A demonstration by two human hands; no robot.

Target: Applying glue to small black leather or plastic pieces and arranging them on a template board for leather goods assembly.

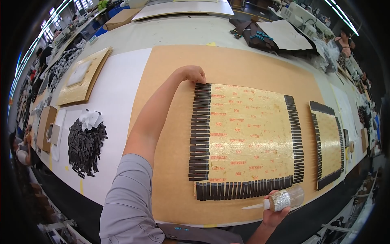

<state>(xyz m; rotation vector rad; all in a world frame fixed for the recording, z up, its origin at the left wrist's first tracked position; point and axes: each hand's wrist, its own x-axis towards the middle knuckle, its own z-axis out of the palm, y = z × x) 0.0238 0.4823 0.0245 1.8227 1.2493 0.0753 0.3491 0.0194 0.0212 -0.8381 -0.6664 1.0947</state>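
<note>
A yellowish board point(248, 134) with red print lies in front of me. Short black strips point(200, 132) line its left edge in a close row, and more run along the right and near edges. My left hand point(194, 74) is closed at the board's far left corner, its fingertips down at the topmost strip; what they pinch, if anything, is hidden. Near the board's front right corner, my right hand point(274, 213) grips a clear squeeze bottle point(294, 197) with a silver wrap and a long white nozzle. The bottle is tipped on its side, nozzle pointing left.
A pile of loose black strips point(85, 150) with a crumpled white piece on top lies to the left. Another strip-edged board point(328, 142) is at the right. Yellowish boards point(91, 87) lie far left. Dark straps and sheets point(264, 34) sit at the far side.
</note>
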